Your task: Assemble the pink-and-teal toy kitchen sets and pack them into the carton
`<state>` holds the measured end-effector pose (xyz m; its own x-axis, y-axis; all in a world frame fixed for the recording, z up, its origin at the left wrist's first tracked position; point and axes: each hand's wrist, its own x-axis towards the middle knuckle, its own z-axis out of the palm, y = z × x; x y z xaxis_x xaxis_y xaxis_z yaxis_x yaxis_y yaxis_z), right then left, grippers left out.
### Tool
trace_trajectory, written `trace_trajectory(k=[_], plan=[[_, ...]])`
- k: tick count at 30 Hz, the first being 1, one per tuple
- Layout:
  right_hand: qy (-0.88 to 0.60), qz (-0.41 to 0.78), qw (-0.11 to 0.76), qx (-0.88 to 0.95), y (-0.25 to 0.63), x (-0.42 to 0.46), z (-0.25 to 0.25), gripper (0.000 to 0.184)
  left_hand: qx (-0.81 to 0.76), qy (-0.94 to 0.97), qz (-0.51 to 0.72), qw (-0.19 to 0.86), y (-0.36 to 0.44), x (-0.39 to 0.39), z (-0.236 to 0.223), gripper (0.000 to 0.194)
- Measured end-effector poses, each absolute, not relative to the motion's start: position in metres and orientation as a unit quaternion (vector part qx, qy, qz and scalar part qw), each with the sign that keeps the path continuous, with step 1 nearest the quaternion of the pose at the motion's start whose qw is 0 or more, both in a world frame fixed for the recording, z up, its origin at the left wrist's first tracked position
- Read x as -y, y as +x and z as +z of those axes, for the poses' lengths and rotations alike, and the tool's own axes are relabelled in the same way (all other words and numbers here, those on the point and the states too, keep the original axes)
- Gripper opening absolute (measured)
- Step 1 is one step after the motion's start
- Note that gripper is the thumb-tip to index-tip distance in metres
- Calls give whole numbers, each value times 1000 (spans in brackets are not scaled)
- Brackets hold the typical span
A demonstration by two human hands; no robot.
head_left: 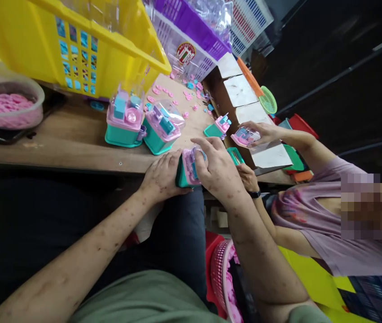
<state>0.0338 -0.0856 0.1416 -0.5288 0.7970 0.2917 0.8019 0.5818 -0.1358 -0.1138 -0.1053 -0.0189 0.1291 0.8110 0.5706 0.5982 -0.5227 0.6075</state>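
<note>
A small pink and teal plastic toy box [191, 168] is between my two hands, just off the table's front edge. My left hand [164, 177] wraps round its teal base from the left. Over its top lies my right hand [216, 168], the thumb and fingers on the pink upper part with its purple and blue pieces. My right palm hides part of the box. Just beyond, on the table, stand a toy box with a tilted clear cover [164, 128] and another toy box [125, 119] to its left.
A co-worker's hand [266, 133] at the right holds a pink toy top; their other hand holds a teal base [235, 155]. Loose pink parts [170, 94] lie scattered on the table [76, 143]. A yellow crate [116, 49], purple basket [207, 38] and pink-filled bowl [37, 107] stand behind.
</note>
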Motion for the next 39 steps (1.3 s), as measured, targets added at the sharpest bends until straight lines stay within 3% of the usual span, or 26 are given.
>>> trace_trajectory(k=[19, 31, 39], plan=[[-450, -119, 89, 880, 32, 107, 149, 44, -488, 740, 447, 121, -110, 111, -11, 115], [-436, -119, 97, 887, 31, 113, 146, 53, -529, 732, 401, 151, -107, 119, 3, 110], [-435, -108, 67, 891, 31, 110, 157, 44, -535, 737, 380, 162, -106, 120, 12, 106]])
